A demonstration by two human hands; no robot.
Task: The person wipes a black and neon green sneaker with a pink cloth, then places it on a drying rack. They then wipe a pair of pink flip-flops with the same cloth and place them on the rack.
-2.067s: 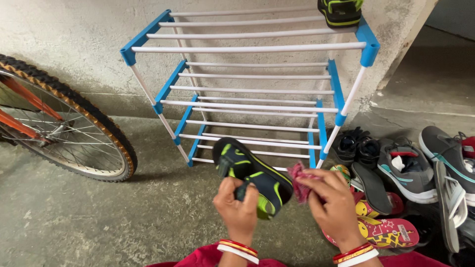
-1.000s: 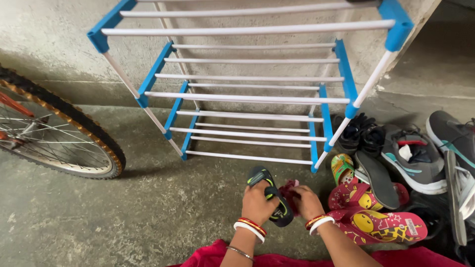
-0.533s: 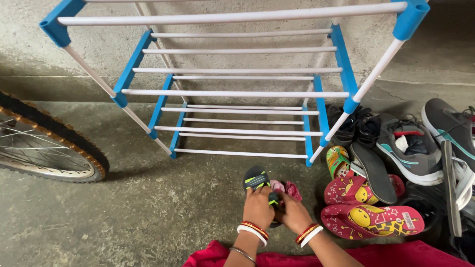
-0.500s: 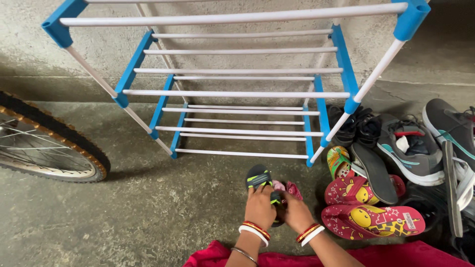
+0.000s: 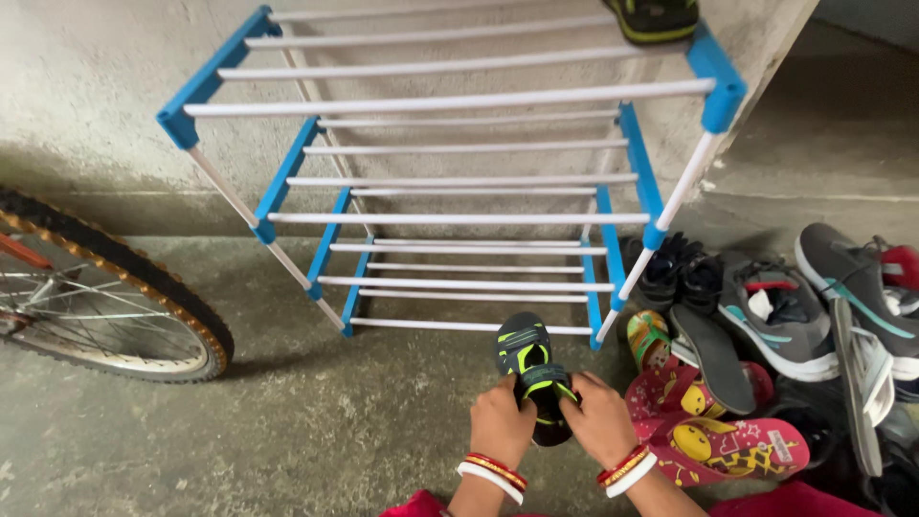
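- One blue-and-white shoe rack (image 5: 661, 206) stood against the wall, one dark shoe (image 5: 656, 17) at its top right corner.
- One bicycle wheel (image 5: 115, 297) stood at left.
- Both hands — left hand (image 5: 501, 421), right hand (image 5: 600, 417) — were closed on one black-and-green sandal (image 5: 532, 369), above the floor before the rack's front edge.
- The sandal looked light and bendy — best gripped by its sides or strap.

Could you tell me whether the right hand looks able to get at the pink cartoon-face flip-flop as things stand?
Probably yes: the pink flip-flop lies uncovered right beside the right hand, though that hand grips the black-and-green sandal.
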